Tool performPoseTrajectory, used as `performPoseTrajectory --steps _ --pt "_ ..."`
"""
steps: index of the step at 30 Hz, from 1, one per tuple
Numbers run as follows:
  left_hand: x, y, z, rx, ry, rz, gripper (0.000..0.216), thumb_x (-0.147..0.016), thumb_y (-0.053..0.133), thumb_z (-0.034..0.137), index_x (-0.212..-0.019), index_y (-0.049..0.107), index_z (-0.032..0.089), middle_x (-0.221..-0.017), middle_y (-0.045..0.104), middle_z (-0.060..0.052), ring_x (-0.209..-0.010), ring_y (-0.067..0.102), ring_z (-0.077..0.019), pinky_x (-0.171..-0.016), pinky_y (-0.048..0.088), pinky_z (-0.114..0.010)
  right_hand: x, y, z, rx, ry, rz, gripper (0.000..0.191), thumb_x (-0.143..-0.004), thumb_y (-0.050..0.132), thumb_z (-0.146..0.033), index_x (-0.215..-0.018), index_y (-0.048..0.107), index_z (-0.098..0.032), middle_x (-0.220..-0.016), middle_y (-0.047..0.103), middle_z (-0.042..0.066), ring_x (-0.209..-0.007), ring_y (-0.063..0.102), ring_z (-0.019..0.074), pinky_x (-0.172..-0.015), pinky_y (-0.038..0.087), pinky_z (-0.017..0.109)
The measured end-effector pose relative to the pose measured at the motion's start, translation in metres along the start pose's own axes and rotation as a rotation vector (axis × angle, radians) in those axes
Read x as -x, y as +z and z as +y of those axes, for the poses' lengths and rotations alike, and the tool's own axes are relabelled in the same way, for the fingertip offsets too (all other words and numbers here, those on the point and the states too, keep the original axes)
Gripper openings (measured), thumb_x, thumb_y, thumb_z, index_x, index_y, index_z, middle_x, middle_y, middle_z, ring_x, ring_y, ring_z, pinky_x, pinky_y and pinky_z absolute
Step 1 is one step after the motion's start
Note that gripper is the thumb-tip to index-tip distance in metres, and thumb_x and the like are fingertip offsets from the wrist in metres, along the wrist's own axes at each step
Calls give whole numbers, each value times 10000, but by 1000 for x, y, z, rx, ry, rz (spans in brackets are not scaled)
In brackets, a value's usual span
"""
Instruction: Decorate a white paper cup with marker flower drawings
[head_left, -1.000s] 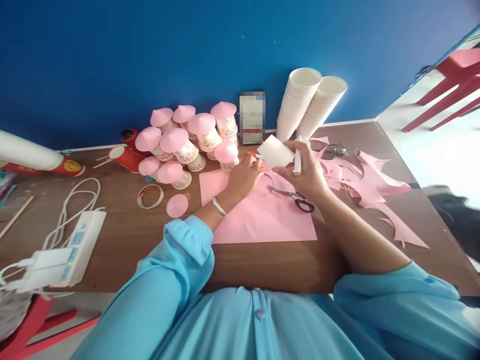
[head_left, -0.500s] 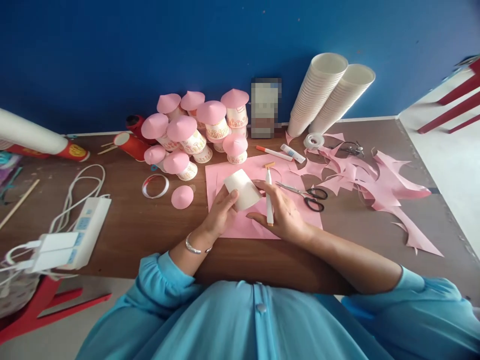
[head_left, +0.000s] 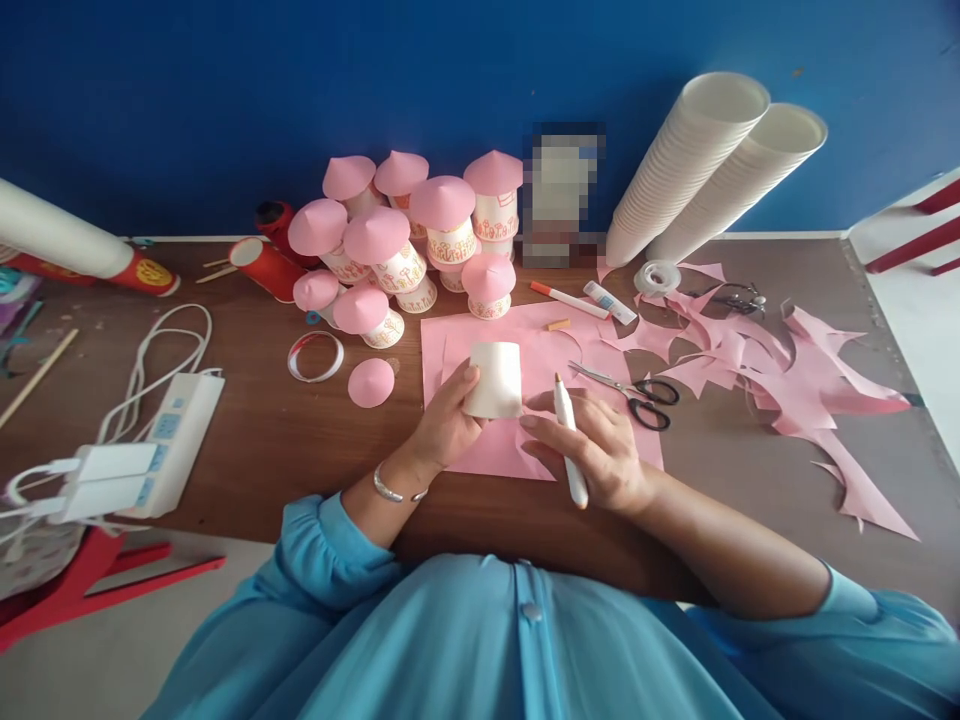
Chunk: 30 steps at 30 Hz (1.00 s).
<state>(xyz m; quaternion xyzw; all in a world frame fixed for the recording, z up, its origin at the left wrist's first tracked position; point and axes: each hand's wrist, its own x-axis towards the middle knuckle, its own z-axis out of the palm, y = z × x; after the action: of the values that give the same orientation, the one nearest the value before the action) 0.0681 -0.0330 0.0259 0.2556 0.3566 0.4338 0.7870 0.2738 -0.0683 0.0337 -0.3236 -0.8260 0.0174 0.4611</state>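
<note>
A plain white paper cup is upside down in my left hand, the thumb on its near side. My right hand holds a white marker with its brown tip pointing up and its cap off. Hand and marker are just right of the cup, apart from it. Beneath both hands lie pink paper sheets, with an orange marker cap on them. Black-handled scissors lie to the right of my right hand.
Decorated cups with pink cone roofs stand at the back left. Two tall cup stacks lean against the blue wall. Pink paper scraps cover the right side. A power strip with cables lies at the left; a tape roll sits behind the scissors.
The cup has been turned from tilted to nearly upright in my left hand. My right hand has drawn back to the right, and the marker now leans with its tip to the left.
</note>
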Motion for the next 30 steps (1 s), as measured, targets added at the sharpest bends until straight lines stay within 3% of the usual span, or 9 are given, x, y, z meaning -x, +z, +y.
performPoseTrajectory --steps 3,5,8,12,20,26,30 --pt "2 3 -6 -45 -63 -74 517 -892 764 581 -1219 732 182 -1107 769 -97 -968 722 -235 -891 600 -370 8 5 3 22 56 -19 470 -971 763 -249 -1402 592 -324 -1285 778 116 -1145 773 297 -957 654 514" --pt "2 4 -9 -55 -93 -92 546 -882 763 617 -1226 754 193 -1162 764 -111 -986 708 -250 -834 605 -366 11 7 6 29 79 -32 458 -960 784 -272 -1372 596 -336 -1384 749 126 -1258 737 320 -1027 628 560" --pt "2 0 -10 -49 -73 -156 608 -816 839 608 -1281 739 230 -1244 753 -105 -1069 712 -287 -874 614 -395 12 8 9 5 124 -60 471 -957 790 -316 -1380 585 -333 -1501 680 152 -1392 662 364 -1079 595 621" --pt "1 -6 -8 -64 -76 -254 705 -770 926 449 -1391 654 256 -1235 749 -95 -1020 743 -254 -934 603 -408 9 9 13 -41 158 -28 518 -956 792 -340 -1416 558 -300 -1516 662 182 -1392 659 379 -1078 595 634" --pt "-2 -9 -8 -73 -51 -353 671 -763 947 373 -1363 670 255 -1263 739 -94 -1062 746 -249 -954 614 -406 7 9 15 -46 157 -30 493 -961 785 -332 -1404 568 -325 -1483 686 157 -1359 674 378 -1027 617 615" --pt "1 -5 -5 -141 -40 -276 732 -749 941 441 -1386 641 243 -1279 738 -117 -1140 732 -321 -932 600 -429 8 9 17 -74 140 -2 579 -956 790 -376 -1472 535 -309 -1475 682 177 -1361 663 388 -1043 603 627" --pt "1 -3 -4 -131 -34 -206 807 -694 964 483 -1401 618 301 -1403 683 -103 -1185 729 -330 -990 591 -487 8 7 21 -103 139 17 539 -1041 638 -471 -1536 483 -325 -1463 675 171 -1339 680 390 -1032 604 643"
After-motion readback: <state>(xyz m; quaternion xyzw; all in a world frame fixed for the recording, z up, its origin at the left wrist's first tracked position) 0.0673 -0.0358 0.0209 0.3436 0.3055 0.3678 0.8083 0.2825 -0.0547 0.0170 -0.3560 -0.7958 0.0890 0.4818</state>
